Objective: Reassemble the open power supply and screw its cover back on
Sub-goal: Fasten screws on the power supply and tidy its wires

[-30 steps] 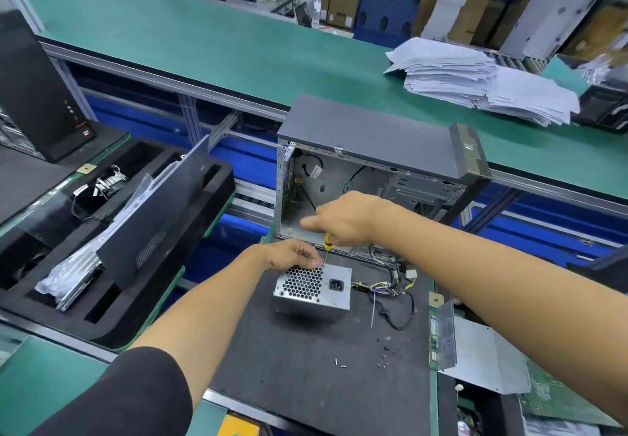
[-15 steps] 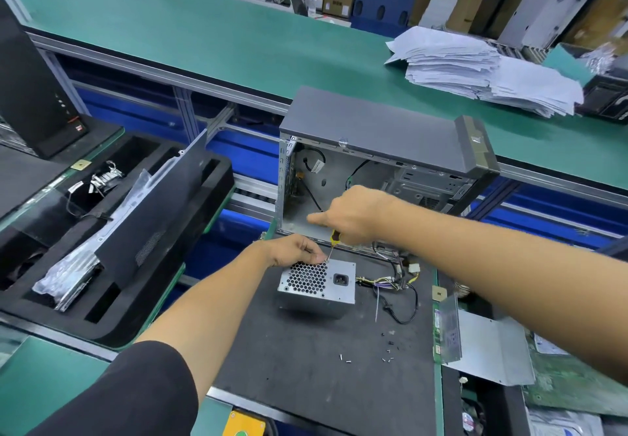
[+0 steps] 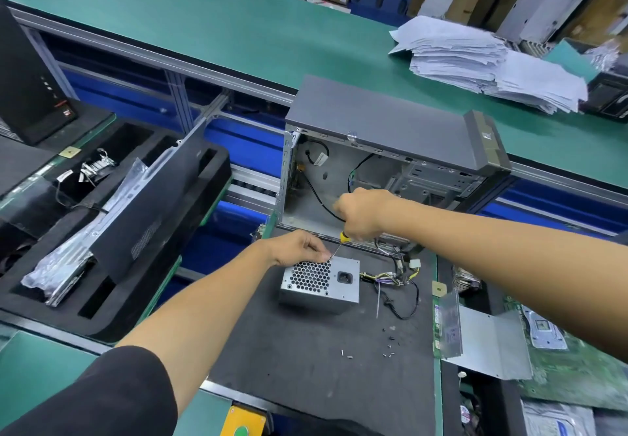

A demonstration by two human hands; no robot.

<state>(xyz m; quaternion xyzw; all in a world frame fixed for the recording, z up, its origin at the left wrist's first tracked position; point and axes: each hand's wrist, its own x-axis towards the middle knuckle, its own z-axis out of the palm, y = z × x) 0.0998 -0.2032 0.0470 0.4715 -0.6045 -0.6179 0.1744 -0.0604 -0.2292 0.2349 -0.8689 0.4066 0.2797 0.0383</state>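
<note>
two hands on grey honeycomb-grilled power supply [image 3: 319,282]: left hand [image 3: 299,249] pinching its top edge, right hand [image 3: 363,213] fisted round screwdriver [image 3: 341,240]

Bright, even overhead light, soft shadows, wide-angle bending at the edges, motion blur top right.

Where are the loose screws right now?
Head view: the loose screws lie scattered on the dark mat, nearer the camera than the power supply and left of the metal cover plate.
</note>
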